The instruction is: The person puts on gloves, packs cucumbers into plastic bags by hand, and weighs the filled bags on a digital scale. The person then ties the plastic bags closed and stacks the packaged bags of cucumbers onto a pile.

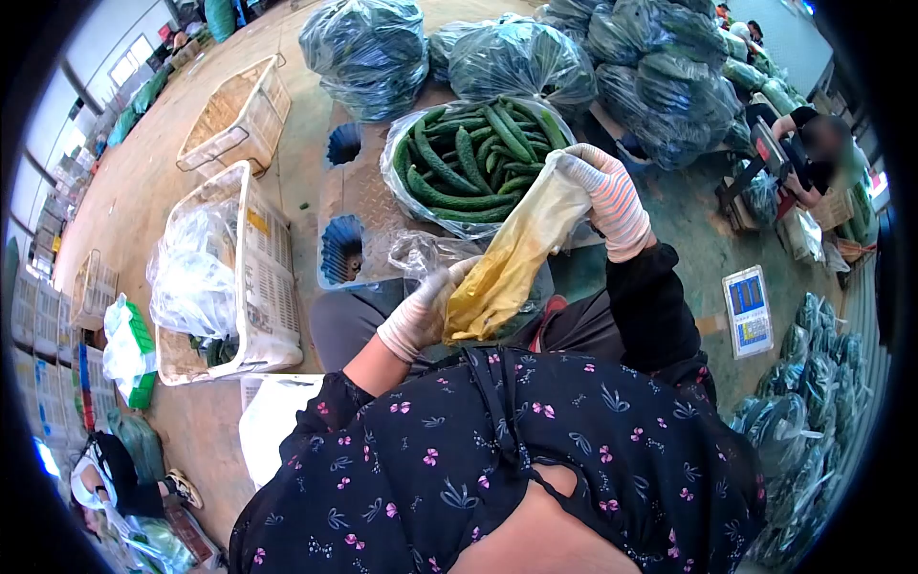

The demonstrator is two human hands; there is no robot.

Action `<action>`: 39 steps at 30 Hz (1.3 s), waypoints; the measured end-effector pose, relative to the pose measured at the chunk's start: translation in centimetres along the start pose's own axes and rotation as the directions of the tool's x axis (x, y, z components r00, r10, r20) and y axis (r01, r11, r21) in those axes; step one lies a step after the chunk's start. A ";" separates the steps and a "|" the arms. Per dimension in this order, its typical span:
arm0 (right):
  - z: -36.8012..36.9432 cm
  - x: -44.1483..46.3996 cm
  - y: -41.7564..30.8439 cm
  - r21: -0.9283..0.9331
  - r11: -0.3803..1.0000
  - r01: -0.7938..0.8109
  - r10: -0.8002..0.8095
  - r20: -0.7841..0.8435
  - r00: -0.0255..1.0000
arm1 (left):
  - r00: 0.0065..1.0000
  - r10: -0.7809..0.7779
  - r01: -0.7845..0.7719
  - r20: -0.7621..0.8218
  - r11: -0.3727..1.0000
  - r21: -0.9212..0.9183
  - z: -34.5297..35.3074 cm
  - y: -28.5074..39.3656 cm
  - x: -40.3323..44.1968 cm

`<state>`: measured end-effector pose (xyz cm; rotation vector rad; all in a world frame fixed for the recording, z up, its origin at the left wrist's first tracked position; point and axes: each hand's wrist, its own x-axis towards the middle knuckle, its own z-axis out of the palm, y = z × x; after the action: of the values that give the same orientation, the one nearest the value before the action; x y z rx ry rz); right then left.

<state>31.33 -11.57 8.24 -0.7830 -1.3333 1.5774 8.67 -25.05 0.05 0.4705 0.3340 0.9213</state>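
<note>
Both my hands wear knitted work gloves. Stretched between them is a limp yellow rubber glove (512, 263), whitish toward its upper end. My right hand (610, 199), in a striped glove, pinches that upper end. Lower down, my left hand (426, 311) is closed on the glove's left side, its fingertips partly hidden. Just beyond my hands, a plastic-lined round container (397, 191) is full of long green cucumbers (469, 158). Crumpled clear plastic (430, 251) lies between it and my left hand.
Stuffed plastic bags (521, 62) are piled behind the cucumbers. White crates (263, 277) stand to the left, one holding plastic bags. A blue-and-white scale display (748, 311) is at right, near bagged produce (803, 411). Another person (813, 158) sits at far right.
</note>
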 end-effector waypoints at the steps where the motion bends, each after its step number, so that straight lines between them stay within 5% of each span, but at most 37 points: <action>1: -0.1 -0.1 0.0 0.012 1.000 -0.020 0.020 0.000 1.000 | 0.998 0.032 -0.018 -0.060 0.973 0.230 0.3 -0.1 -0.1; 3: -0.3 0.0 0.2 0.016 1.000 -0.025 0.025 0.000 1.000 | 0.995 0.067 -0.035 -0.072 0.925 0.379 -0.4 -0.4 0.1; 5: -0.6 0.1 0.2 0.021 0.999 -0.026 0.026 0.002 1.000 | 0.952 0.065 0.105 -0.300 0.850 0.516 -0.6 -0.3 0.1; 9: -1.8 0.2 0.0 -0.004 0.998 -0.057 0.057 -0.003 0.998 | 0.964 0.095 -0.068 -0.249 0.991 0.116 -2.8 -1.0 0.2; 18: -3.1 -0.3 1.3 0.224 0.972 -0.068 0.059 0.046 0.997 | 0.966 0.045 -0.052 -0.255 0.998 -0.023 -2.5 -0.7 -0.1; 26: -2.9 -0.4 1.9 0.206 0.973 -0.105 0.104 0.018 0.994 | 0.989 -0.044 0.024 -0.141 0.990 -0.142 -3.9 -0.8 -0.2; 32: -2.7 -0.8 1.7 0.230 0.968 -0.099 0.107 -0.020 0.994 | 0.982 -0.003 0.002 -0.190 1.000 -0.004 -5.3 -0.8 -0.7; 34: -1.6 -1.2 1.4 0.216 0.972 -0.092 0.101 -0.030 0.994 | 0.866 0.084 0.046 -0.493 0.969 0.245 -7.1 -1.1 -0.8; 35: -0.6 -1.5 1.3 0.088 0.994 -0.065 0.069 -0.041 0.997 | 0.866 0.083 0.046 -0.493 0.969 0.245 -7.0 -1.3 -0.7; 37: 1.1 -1.9 2.3 -0.131 0.991 0.015 -0.017 -0.010 1.000 | 0.769 0.368 0.104 -0.523 0.735 0.671 -6.6 -1.7 -0.3; 39: 2.9 -2.4 3.5 -0.370 0.928 0.044 -0.012 0.090 0.996 | 0.825 0.311 0.111 -0.472 0.730 0.675 -5.4 -1.4 0.2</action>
<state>28.86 -15.02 5.33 -0.9260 -1.7310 1.3640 7.14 -24.27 -5.30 0.9032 1.2393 1.0258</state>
